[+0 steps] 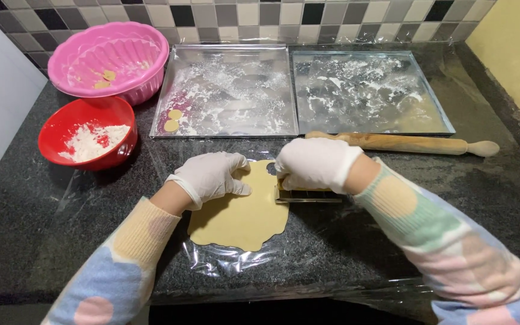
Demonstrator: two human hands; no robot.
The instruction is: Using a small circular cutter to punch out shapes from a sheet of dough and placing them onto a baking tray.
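Observation:
A flat sheet of pale yellow dough [242, 219] lies on clear plastic film [224, 265] spread over the dark counter. My left hand [212, 176], in a white glove, rests on the dough's upper left part with fingers curled. My right hand [314, 164], also gloved, grips a metal cutter [305, 195] pressed at the dough's right edge. A small round hole shows in the dough between my hands.
Two floured metal trays [227, 123] [371, 60] sit behind; the left one holds two small dough rounds [173, 120]. A wooden rolling pin [404, 143] lies before the right tray. A red bowl of flour [88, 135] and a pink bowl [109, 57] stand at left.

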